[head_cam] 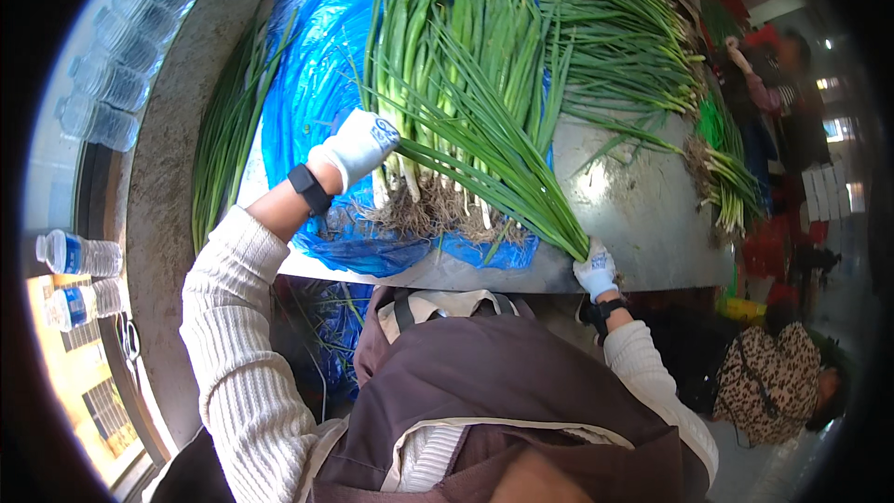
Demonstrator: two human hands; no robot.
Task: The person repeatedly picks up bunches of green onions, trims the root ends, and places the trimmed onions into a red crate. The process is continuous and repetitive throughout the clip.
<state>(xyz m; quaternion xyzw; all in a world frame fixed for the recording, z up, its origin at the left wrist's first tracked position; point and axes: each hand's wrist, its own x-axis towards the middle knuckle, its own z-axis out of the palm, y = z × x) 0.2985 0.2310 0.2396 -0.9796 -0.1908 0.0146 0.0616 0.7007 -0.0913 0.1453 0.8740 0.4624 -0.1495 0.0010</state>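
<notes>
My right hand (pixel 596 270), in a white work glove, grips a bunch of long green onions (pixel 520 175) near its lower end at the table's front edge. The green leaves fan out up and to the left. My left hand (pixel 360 147), also gloved, is closed at the tip of some of these leaves; its fingers are mostly hidden. Under the bunch, a row of green onions with white stems and rooty ends (pixel 419 209) lies on a blue plastic sheet (pixel 318 56).
More green onions (pixel 621 49) are piled at the back right of the metal table (pixel 621 202), others (pixel 230 140) at the left. Water bottles (pixel 80 255) stand by the window ledge (pixel 160 188). A person (pixel 768 384) is low at the right; another person (pixel 789 98) is farther back.
</notes>
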